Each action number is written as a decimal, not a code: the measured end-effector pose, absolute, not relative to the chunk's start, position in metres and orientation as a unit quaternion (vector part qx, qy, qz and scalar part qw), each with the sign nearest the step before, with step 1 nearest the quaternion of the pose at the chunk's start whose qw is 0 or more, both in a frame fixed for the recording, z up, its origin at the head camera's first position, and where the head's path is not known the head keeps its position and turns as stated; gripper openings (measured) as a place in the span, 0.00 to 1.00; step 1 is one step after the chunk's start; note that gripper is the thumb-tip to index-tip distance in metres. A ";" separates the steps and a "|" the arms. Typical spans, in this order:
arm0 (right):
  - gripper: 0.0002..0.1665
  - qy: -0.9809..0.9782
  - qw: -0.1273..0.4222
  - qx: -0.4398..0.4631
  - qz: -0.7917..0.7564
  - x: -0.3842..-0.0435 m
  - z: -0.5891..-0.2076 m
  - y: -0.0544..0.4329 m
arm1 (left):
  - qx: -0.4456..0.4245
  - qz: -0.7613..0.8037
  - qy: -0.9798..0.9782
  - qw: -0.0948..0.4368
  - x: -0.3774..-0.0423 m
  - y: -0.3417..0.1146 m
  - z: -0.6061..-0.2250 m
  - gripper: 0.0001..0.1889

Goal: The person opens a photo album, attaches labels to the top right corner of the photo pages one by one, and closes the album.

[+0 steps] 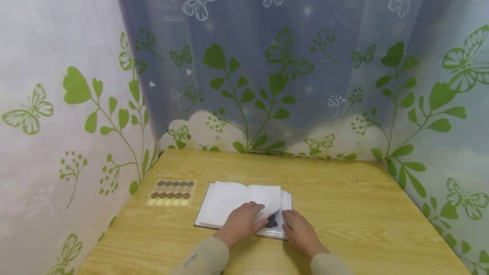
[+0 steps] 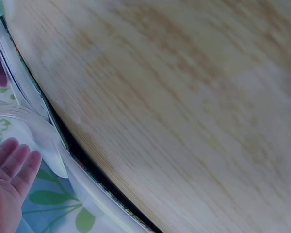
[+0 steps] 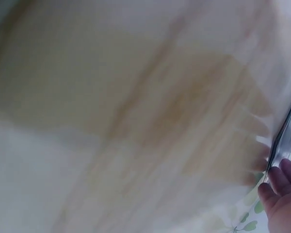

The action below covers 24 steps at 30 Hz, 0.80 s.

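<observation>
An open book with white pages lies on the wooden table in the head view. My left hand is over its middle, fingers extended against a raised, curving page. Under that page a dark picture partly shows. My right hand rests at the book's right edge, its fingertips touching there. The left wrist view shows the left hand's fingers fairly straight beside the bowed page. In the right wrist view, the fingers lie loosely by the book's edge.
Left of the book lies a sheet of round stickers in rows of dark brown, tan and pale yellow. The wooden table extends to the right. Patterned curtains with butterflies and leaves close off the back and both sides.
</observation>
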State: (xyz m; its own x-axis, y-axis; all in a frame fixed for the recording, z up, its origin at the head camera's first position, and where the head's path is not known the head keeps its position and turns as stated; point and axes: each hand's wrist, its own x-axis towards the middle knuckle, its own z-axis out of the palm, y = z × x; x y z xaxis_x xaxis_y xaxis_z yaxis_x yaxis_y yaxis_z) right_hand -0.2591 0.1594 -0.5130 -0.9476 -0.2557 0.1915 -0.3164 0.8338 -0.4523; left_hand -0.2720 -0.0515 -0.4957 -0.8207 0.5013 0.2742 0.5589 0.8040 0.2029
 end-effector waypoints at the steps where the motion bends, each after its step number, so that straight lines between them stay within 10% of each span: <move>1: 0.21 -0.955 0.064 0.150 0.247 -0.259 -0.512 0.159 | -0.281 -0.142 -0.943 0.108 -0.272 -0.052 -0.496 0.23; 24: 0.19 -0.951 0.086 0.181 0.237 -0.260 -0.517 0.155 | -0.161 -0.429 -0.872 0.174 -0.271 -0.072 -0.473 0.15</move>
